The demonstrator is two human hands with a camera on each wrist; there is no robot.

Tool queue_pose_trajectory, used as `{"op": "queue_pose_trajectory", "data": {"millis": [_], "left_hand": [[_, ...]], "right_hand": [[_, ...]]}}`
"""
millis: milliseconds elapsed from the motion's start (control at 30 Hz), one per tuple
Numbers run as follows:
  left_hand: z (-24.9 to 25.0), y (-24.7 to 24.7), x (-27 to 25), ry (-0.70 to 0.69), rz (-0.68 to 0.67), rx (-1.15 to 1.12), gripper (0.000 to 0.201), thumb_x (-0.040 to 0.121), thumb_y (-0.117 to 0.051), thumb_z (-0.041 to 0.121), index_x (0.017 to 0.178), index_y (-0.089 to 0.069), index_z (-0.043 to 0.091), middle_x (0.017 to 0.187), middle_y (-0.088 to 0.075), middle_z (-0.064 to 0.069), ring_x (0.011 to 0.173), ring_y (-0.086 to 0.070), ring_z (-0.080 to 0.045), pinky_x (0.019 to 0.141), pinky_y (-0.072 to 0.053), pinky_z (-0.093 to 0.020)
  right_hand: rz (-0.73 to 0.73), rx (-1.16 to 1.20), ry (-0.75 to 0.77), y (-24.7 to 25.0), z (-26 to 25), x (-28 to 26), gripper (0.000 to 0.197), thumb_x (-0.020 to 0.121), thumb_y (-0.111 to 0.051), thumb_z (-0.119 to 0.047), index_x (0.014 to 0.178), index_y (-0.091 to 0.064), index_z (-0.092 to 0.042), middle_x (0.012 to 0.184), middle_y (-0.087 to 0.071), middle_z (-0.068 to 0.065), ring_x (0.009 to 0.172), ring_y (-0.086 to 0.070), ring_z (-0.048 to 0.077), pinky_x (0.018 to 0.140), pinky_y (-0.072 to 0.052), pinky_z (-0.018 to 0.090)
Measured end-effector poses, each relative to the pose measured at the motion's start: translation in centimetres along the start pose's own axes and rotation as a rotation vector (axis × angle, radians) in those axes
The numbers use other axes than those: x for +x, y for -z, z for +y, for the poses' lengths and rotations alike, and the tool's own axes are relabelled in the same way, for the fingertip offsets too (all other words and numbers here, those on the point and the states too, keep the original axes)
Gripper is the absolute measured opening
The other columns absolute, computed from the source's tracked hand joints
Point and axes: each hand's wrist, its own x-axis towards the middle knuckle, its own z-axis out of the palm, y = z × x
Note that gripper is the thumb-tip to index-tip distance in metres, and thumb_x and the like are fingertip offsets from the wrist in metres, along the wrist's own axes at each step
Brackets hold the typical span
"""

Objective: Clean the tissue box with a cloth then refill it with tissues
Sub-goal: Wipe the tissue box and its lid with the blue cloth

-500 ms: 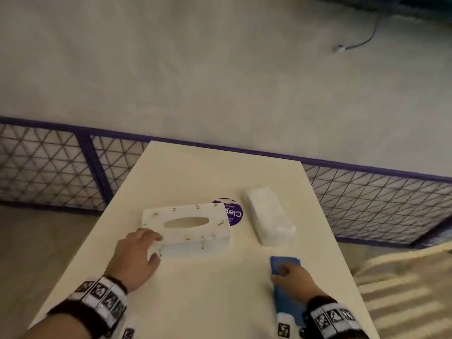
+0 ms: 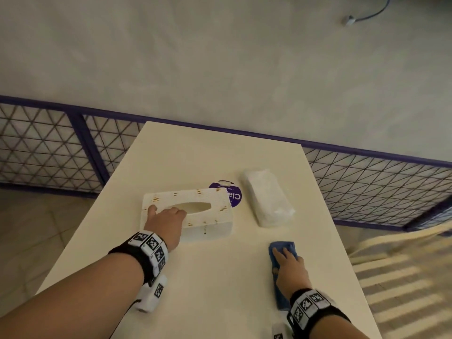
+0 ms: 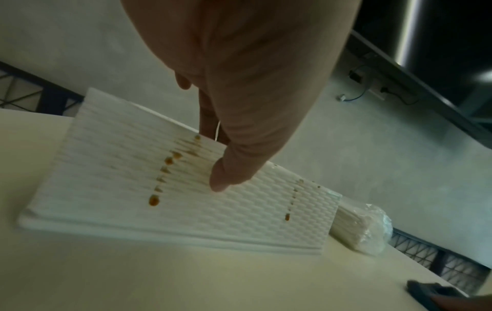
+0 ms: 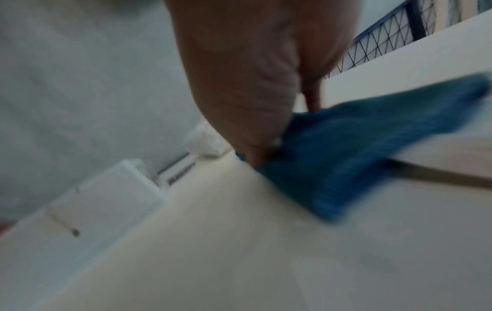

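The box [image 2: 187,212] stands mid-worktop [image 2: 220,289], stained brown; our left hand [image 2: 166,217] grips its near-left corner. Our right hand [image 2: 289,267] pinches the cloth [image 2: 283,248] at the right edge. We fear a light box may slide under wiping, and the drips may smear into its ribbed sides.

Indoor room, type unclear: white table [image 2: 220,155], wire-mesh fence [image 2: 367,182], bare floor [image 2: 220,57].

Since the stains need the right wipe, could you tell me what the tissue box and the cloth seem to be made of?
Tissue box: probably rigid white plastic, matt, moulded in a woven pattern, with brown drips. Cloth: soft blue fabric, perhaps microfibre, limp and creased where the right hand holds it.
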Motion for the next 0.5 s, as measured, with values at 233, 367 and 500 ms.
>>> {"op": "queue_pose_trajectory", "data": {"millis": [233, 367, 500], "left_hand": [[0.8, -0.7, -1.5, -0.091, -0.005, -0.104, 0.062, 0.080, -0.046, 0.005, 0.137, -0.040, 0.031, 0.133, -0.049, 0.011, 0.122, -0.046, -0.010, 0.109, -0.008, -0.041], [0.7, -0.7, -1.8, -0.088, -0.009, -0.122, 0.060, 0.083, -0.049, 0.010, 0.137, -0.039, 0.032, 0.135, -0.046, 0.012, 0.124, -0.044, -0.009, 0.110, -0.008, -0.041], [0.6, -0.5, -1.7, -0.085, -0.020, -0.122, 0.060, 0.084, -0.049, 0.010, 0.138, -0.038, 0.033, 0.136, -0.046, 0.012, 0.125, -0.044, -0.009, 0.110, -0.009, -0.042]], "right_hand": [[0.067, 0.361, 0.109, 3.6, -1.8, -1.5, 0.026, 0.087, -0.054, -0.007, 0.104, -0.068, -0.022, 0.099, -0.065, 0.001, 0.104, -0.061, 0.026, 0.082, -0.041, 0.024], [0.230, 0.588, 0.237, 9.8, -6.3, -2.0, 0.026, 0.087, -0.055, -0.004, 0.103, -0.065, -0.022, 0.095, -0.064, -0.001, 0.092, -0.059, 0.019, 0.079, -0.037, 0.022], [0.505, 0.770, 0.357, 13.6, -10.5, -1.3, 0.031, 0.089, -0.058, -0.007, 0.118, -0.063, -0.016, 0.109, -0.055, -0.003, 0.099, -0.050, 0.010, 0.089, -0.037, 0.019]]}}
